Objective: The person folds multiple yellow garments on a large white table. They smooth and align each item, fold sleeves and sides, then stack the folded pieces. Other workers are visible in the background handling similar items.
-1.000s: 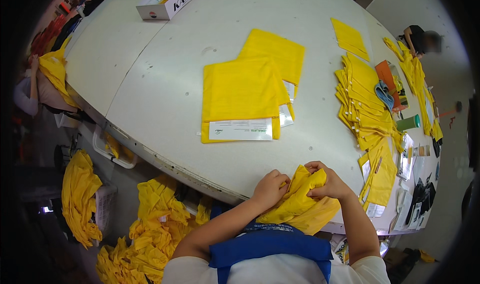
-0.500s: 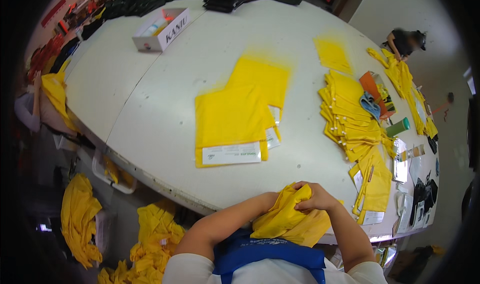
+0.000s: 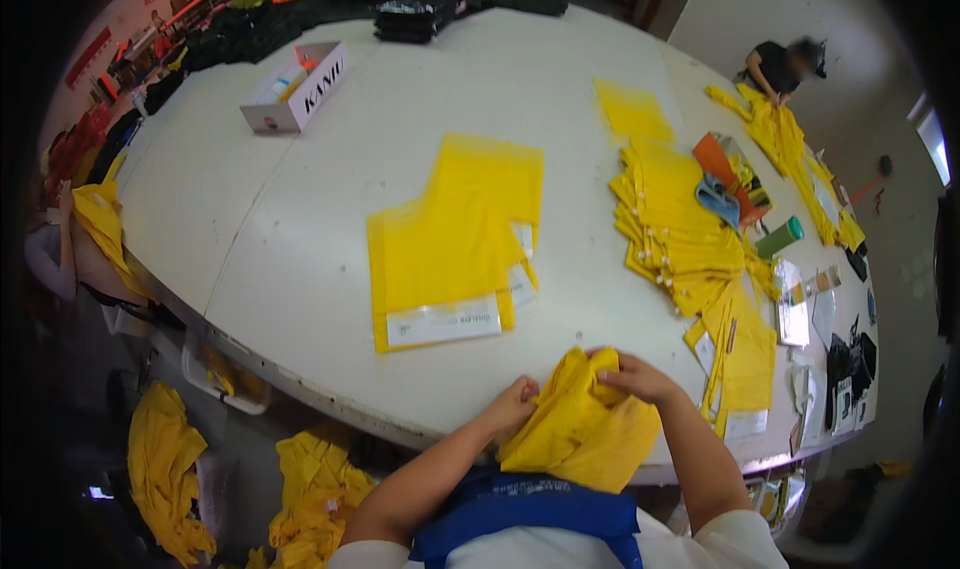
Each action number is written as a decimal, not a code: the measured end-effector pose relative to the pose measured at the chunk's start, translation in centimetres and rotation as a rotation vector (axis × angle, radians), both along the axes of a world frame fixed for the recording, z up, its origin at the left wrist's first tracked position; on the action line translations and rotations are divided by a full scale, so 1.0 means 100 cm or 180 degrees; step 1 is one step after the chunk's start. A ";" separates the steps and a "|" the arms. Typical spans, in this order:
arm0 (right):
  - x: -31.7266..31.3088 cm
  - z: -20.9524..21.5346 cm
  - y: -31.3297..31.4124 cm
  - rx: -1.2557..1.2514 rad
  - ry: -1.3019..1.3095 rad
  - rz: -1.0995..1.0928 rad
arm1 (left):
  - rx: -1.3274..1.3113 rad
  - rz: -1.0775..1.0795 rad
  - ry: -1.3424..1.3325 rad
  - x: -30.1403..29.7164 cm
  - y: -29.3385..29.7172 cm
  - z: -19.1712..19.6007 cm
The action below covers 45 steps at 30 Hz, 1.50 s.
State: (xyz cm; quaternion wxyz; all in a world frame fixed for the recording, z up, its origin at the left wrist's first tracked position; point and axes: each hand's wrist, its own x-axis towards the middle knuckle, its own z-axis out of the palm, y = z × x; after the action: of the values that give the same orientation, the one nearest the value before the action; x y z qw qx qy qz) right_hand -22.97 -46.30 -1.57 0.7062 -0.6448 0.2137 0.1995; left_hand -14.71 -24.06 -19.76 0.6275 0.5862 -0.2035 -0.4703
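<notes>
At the table's near edge I have a bunched yellow fabric piece [image 3: 585, 434] in front of my blue apron. My right hand [image 3: 637, 377] grips its upper right part, thumb on the near side and fingers partly hidden in the folds. My left hand [image 3: 513, 406] is closed at the left edge of the same fabric and seems to pinch it; the fingertips are hard to make out. Beyond my hands lie overlapping flat yellow packets [image 3: 440, 259], each with a white label strip showing at its lower edge.
To the right are a fanned stack of yellow packets [image 3: 670, 224], an orange box [image 3: 722, 167] and a green cylinder [image 3: 780, 238]. A white box [image 3: 297, 94] stands far left. Yellow cloth heaps [image 3: 165, 469] lie below the table. Other people handle yellow fabric at far right and left.
My left hand has come out from behind the fabric to its left edge. My right hand keeps its hold near the top. The whole view has shifted slightly.
</notes>
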 end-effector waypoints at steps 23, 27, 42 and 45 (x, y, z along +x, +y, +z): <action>0.027 -0.050 0.055 -0.3311 -0.0049 0.0046 | 0.0909 0.0022 -0.0951 0.043 -0.012 0.106; 0.020 -0.066 0.030 -0.1105 0.0103 0.0047 | 0.0965 0.0004 -0.0984 0.050 0.002 0.081; 0.030 -0.070 0.048 -0.2253 -0.0212 -0.0087 | 0.1012 -0.0009 -0.4160 0.041 0.000 0.116; 0.026 -0.054 0.049 -0.1456 -0.0464 -0.0082 | 0.1127 0.0085 -0.4230 0.042 0.005 0.108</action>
State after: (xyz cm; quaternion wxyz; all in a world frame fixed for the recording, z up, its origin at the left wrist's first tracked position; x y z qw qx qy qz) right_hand -20.33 -41.35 -6.94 0.5578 -0.7980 0.2100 0.0898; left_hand -10.47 -23.60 -8.95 0.2701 0.8464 -0.4581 -0.0293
